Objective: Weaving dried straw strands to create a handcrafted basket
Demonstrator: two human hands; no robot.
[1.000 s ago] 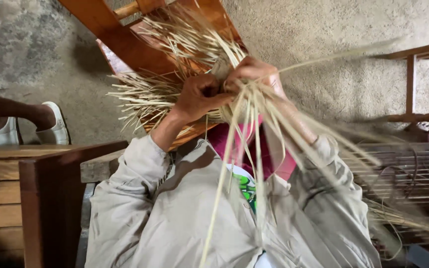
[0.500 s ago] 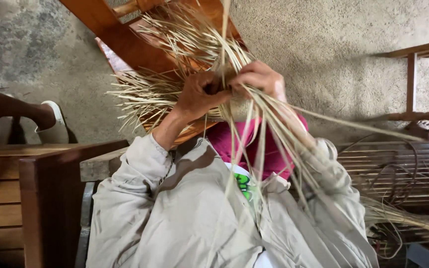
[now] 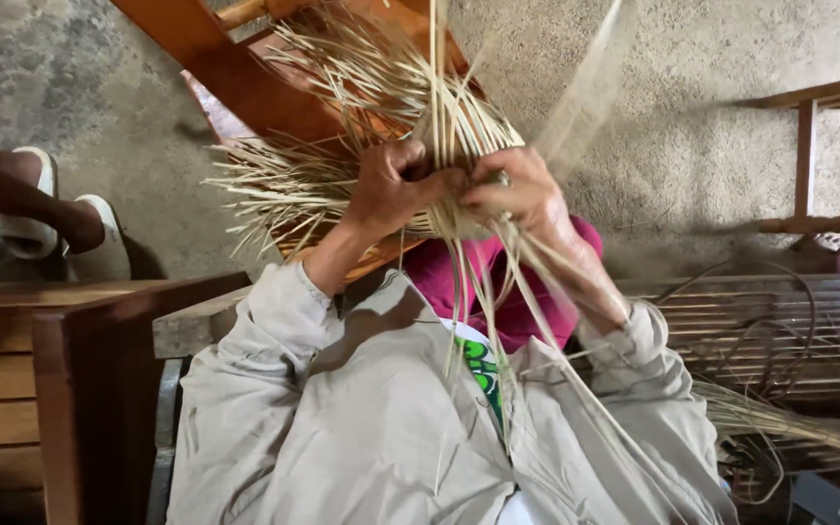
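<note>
Far left, another person's sandalled foot rests on the concrete floor. Next I see the left hand curled tight around pale cane strips. The right hand pinches strands against it. The woven patch sits between both hands, above the wooden chair frame. I judge it partly done: many loose ends splay out unwoven.

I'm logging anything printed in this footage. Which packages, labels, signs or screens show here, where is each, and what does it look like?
Printed graphic on the white shirt: on the chest between the open jacket fronts, below the hands; green shapes with dark outlines, partly hidden by pale strips.
Dark blue flat object: bottom right corner; carries a small pale square mark, too small to make out.
No signs or screens in view.
</note>
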